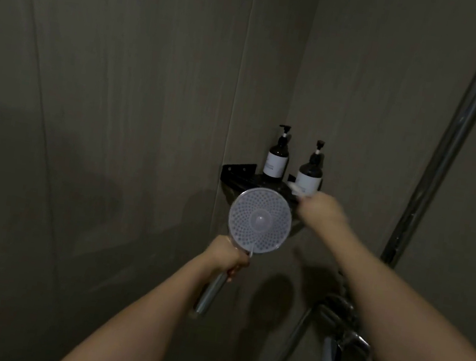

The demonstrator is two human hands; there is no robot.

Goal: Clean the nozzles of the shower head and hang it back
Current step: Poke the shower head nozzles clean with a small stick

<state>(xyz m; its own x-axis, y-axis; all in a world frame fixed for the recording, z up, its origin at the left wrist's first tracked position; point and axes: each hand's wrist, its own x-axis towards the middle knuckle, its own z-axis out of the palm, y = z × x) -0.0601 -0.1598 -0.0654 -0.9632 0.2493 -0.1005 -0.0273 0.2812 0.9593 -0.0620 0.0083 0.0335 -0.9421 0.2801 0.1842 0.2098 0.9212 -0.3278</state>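
Note:
My left hand point(226, 259) grips the chrome handle of the shower head point(259, 219), which is held upright with its round white nozzle face turned toward me. My right hand point(321, 206) is stretched out to the black corner shelf point(239, 172), blurred by motion. Its fingers touch a small white object point(296, 188) at the shelf's front edge, beside the right bottle. Whether the hand holds that object I cannot tell.
Two dark pump bottles point(277, 157) point(310, 172) with white labels stand on the shelf. A chrome riser pipe point(459, 136) runs up the right wall. The mixer valve point(342, 322) and the hose point(287, 351) sit at the lower right. Grey tiled walls meet in the corner.

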